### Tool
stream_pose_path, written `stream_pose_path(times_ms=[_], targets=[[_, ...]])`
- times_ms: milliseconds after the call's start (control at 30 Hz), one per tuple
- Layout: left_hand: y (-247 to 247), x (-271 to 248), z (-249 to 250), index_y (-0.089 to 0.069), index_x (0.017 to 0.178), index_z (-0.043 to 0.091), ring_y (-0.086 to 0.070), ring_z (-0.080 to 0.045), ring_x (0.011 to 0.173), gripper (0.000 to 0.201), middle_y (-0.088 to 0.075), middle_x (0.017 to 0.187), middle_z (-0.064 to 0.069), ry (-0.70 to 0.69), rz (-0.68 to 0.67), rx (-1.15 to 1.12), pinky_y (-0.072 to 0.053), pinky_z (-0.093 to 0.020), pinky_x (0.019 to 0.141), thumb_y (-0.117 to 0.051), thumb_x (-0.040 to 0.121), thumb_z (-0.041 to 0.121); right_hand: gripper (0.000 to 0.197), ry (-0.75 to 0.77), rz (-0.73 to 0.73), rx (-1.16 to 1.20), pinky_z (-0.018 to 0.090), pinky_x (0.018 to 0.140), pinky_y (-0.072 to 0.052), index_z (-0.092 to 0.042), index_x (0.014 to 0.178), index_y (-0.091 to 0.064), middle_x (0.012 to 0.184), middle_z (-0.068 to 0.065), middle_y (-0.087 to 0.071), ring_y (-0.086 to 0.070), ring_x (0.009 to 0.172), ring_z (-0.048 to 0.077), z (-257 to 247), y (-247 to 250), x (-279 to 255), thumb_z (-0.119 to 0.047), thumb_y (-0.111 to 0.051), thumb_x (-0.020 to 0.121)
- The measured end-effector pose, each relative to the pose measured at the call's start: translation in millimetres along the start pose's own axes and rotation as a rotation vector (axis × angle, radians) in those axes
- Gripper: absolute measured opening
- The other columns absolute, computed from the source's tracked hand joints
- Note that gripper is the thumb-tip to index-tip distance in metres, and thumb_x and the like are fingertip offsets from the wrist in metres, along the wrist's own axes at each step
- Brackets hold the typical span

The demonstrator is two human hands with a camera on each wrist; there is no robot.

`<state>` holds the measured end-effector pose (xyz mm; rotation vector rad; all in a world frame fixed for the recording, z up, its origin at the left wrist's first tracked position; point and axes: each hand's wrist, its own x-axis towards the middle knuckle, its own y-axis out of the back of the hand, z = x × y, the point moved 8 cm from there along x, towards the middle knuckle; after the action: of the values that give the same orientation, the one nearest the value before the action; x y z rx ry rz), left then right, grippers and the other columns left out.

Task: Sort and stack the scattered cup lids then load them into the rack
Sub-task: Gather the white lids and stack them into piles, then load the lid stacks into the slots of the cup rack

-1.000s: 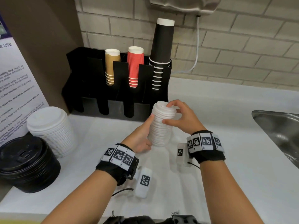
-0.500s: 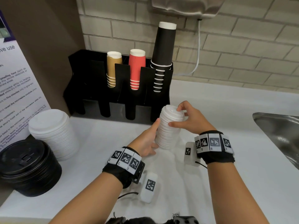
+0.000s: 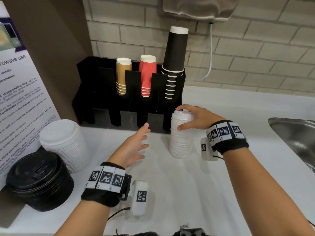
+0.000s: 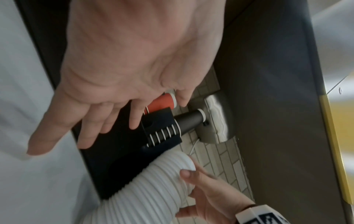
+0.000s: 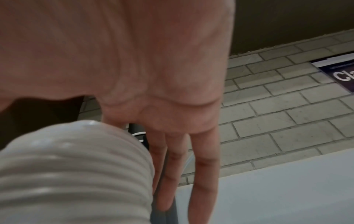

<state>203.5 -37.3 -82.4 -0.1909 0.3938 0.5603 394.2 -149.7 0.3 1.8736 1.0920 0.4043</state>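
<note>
1. A tall stack of ribbed white plastic lids point(image 3: 181, 135) stands on the smooth white surface point(image 3: 196, 184), just in front of the black rack point(image 3: 105, 92); the right hand point(image 3: 196, 119) grips its top, thumb on the side.
2. The left hand point(image 3: 134, 147) hangs beside it, fingers spread, holding nothing.
3. A wider white lid stack point(image 3: 64, 143) and black lids point(image 3: 39, 181) sit left; the sign point(image 3: 18, 92) reads "five minutes".
4. A steel sink point(image 3: 296, 140) edges the right.

Office break-room counter: cup rack point(image 3: 129, 92), sink point(image 3: 293, 133), microwave-use notice point(image 3: 18, 103).
</note>
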Motion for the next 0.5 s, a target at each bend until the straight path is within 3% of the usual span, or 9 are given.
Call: stream_pose_path(times_ms=[233, 333, 500], targets=[[26, -14, 5, -0.055, 0.131, 0.032, -0.046, -0.024, 0.130, 0.053, -0.043, 0.146, 0.002, -0.049, -0.004, 0.003, -0.035, -0.049, 0.105, -0.043, 0.090, 0.063, 0.051, -0.031, -0.007, -0.016, 0.022, 0.066, -0.044, -0.037, 0.110, -0.047, 0.095, -0.008, -0.055, -0.055, 0.085, 0.010, -10, -4, 12, -0.043, -0.079, 0.071], [32, -17, 9, -0.055, 0.130, 0.032, -0.046, -0.023, 0.130, 0.051, -0.044, 0.145, 0.002, -0.065, -0.007, 0.000, -0.035, -0.047, 0.105, -0.043, 0.090, 0.062, 0.053, -0.051, 0.001, -0.036, 0.023, 0.066, -0.044, -0.037, 0.113, -0.045, 0.095, -0.004, -0.056, -0.056, 0.084, 0.012, -10, -4, 14, -0.042, -0.078, 0.072], [42, -20, 15, -0.055, 0.131, 0.032, -0.047, -0.021, 0.128, 0.050, -0.044, 0.146, 0.002, -0.103, -0.010, -0.006, -0.033, -0.046, 0.110, -0.042, 0.091, 0.060, 0.059, -0.079, 0.066, -0.017, 0.028, 0.078, -0.043, -0.035, 0.120, -0.044, 0.109, 0.005, -0.056, -0.055, 0.097, 0.023, -7, 5, 10, -0.040, -0.079, 0.073]])
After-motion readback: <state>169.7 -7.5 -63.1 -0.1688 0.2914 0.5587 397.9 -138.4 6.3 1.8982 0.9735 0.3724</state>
